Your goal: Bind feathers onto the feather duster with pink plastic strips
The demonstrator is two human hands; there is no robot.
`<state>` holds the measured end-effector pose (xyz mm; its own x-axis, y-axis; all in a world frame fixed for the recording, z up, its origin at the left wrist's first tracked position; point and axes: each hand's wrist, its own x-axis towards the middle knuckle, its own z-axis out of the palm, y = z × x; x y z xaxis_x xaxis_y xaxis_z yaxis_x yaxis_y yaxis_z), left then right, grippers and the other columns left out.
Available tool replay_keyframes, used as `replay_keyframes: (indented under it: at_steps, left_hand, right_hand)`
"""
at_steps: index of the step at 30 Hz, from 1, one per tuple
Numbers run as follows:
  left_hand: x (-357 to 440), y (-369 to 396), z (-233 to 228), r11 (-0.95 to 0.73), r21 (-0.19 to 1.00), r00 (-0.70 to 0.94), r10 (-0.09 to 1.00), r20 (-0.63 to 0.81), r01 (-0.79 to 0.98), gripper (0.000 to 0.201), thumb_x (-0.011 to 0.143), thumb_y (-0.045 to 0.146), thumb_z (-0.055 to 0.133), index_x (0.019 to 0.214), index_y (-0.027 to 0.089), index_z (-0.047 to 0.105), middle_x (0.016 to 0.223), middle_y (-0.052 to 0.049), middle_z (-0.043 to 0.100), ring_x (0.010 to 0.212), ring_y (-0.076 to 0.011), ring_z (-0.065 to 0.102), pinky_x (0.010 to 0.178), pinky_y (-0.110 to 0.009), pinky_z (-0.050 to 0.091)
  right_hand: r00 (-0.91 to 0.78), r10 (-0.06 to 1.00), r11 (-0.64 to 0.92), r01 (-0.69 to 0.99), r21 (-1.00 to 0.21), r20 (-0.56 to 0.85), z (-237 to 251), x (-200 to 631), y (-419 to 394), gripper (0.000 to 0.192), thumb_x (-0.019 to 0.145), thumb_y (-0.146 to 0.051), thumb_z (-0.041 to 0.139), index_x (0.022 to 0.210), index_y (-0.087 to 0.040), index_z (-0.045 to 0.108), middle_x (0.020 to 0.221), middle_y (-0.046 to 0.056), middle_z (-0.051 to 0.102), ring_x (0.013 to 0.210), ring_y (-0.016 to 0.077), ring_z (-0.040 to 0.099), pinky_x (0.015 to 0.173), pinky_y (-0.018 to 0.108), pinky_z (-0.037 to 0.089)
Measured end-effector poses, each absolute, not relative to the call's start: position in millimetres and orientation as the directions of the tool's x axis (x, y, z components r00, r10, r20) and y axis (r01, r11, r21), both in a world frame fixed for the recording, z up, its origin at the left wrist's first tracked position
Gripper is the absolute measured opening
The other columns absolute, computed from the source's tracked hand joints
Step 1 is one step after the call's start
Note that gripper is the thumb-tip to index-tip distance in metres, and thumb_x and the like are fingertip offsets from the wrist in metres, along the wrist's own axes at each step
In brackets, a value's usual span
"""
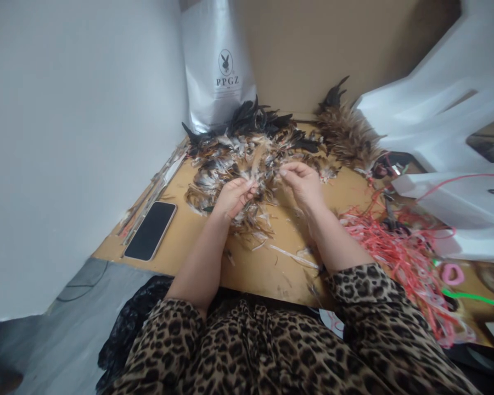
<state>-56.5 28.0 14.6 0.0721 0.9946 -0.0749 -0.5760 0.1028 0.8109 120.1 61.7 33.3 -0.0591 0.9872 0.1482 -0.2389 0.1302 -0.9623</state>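
Observation:
A pile of brown, white and black feathers (218, 170) lies on the tan tabletop, with both hands over its near part. My left hand (235, 196) is closed in a pinch on a light brown feather (258, 158) that stands up from the fingertips. To its right, my right hand (302, 184) has thumb and forefinger pressed together at the pile's right edge. Whatever may be between those fingertips is too small and blurred to make out. Loose feather bits and a white strip (294, 255) lie on the table below the hands.
A black-screened phone (150, 230) lies at the left. Behind the pile stands a silver bag (218, 66). At the right are a bundle of brown feathers (346, 131), a tangle of pink strips (387, 247) and a white sewing machine (448, 115). A wall borders the left side.

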Motion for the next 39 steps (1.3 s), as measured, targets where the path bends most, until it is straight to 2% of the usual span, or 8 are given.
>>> replay_keyframes:
  at_steps: [4,6,11,20,26,33,36,39]
  left_hand:
    - [-52,26,15,0.042,0.865,0.047,0.999,-0.022,-0.501,0.020,0.065,0.022,0.076,0.067,0.012,0.059,0.071,-0.004,0.068,0.056,-0.0045,0.058,0.053,-0.015,0.043]
    - [-49,25,15,0.029,0.890,0.050,0.999,-0.007,-0.456,0.021,0.064,0.024,0.076,0.066,0.012,0.058,0.070,-0.004,0.068,0.055,-0.0053,0.058,0.052,-0.016,0.042]
    - [-48,25,13,0.041,0.905,0.099,0.995,0.001,-0.424,0.022,0.063,0.025,0.077,0.066,0.012,0.059,0.066,-0.004,0.068,0.054,-0.0066,0.059,0.052,-0.017,0.042]
    - [-52,29,8,0.253,0.837,0.207,0.963,-0.170,-0.485,0.014,0.070,0.018,0.071,0.077,0.009,0.063,0.075,-0.006,0.071,0.059,-0.0064,0.063,0.049,-0.013,0.043]
    - [-52,26,11,0.292,0.862,0.228,0.950,-0.212,-0.416,0.014,0.073,0.021,0.070,0.077,0.009,0.064,0.075,-0.006,0.070,0.055,-0.0048,0.061,0.046,-0.012,0.040]
    - [-51,26,11,0.250,0.901,0.222,0.959,-0.179,-0.354,0.018,0.070,0.023,0.073,0.073,0.007,0.064,0.068,-0.005,0.068,0.051,-0.0050,0.060,0.045,-0.013,0.041]
    - [-52,27,11,0.261,0.870,0.166,0.964,-0.209,-0.418,0.014,0.072,0.019,0.071,0.074,0.008,0.063,0.067,-0.004,0.068,0.050,-0.0042,0.059,0.045,-0.012,0.041]
    - [-54,29,12,0.282,0.836,0.141,0.959,-0.244,-0.471,0.008,0.075,0.014,0.067,0.076,0.008,0.062,0.070,-0.004,0.069,0.051,-0.0036,0.060,0.043,-0.010,0.041]
  right_hand:
    - [-0.308,0.943,-0.229,-0.318,-0.920,-0.129,34,108,52,0.034,0.052,-0.030,0.081,0.076,-0.015,0.063,0.056,-0.003,0.060,0.046,0.0050,0.048,0.045,0.018,0.039]
    - [-0.391,0.896,-0.358,-0.356,-0.863,-0.210,32,103,49,0.034,0.052,-0.029,0.082,0.076,-0.015,0.062,0.055,-0.004,0.058,0.044,0.0035,0.046,0.043,0.016,0.038]
    - [-0.441,0.865,-0.419,-0.369,-0.830,-0.240,25,98,48,0.034,0.050,-0.029,0.084,0.068,-0.014,0.059,0.054,-0.004,0.058,0.046,0.0042,0.049,0.046,0.016,0.041]
    - [-0.234,0.966,-0.186,-0.327,-0.927,-0.111,27,98,47,0.037,0.046,-0.038,0.083,0.062,-0.016,0.059,0.049,-0.005,0.056,0.041,0.0043,0.042,0.042,0.018,0.030]
    - [-0.156,0.988,-0.032,-0.214,-0.976,0.002,20,98,49,0.032,0.050,-0.038,0.081,0.063,-0.016,0.061,0.060,-0.003,0.061,0.054,0.0077,0.050,0.054,0.021,0.039]
    - [-0.176,0.975,0.137,0.014,-0.990,0.132,16,101,53,0.026,0.061,-0.039,0.073,0.069,-0.016,0.066,0.065,-0.001,0.063,0.057,0.0102,0.052,0.059,0.024,0.041]
    - [-0.165,0.929,0.359,0.194,-0.913,0.330,18,105,53,0.017,0.071,-0.033,0.067,0.075,-0.017,0.069,0.073,0.002,0.066,0.066,0.0134,0.057,0.066,0.027,0.043]
    - [-0.227,0.781,0.617,0.429,-0.660,0.582,20,112,54,0.016,0.080,-0.030,0.059,0.081,-0.019,0.071,0.081,0.005,0.066,0.078,0.0160,0.057,0.074,0.030,0.043]
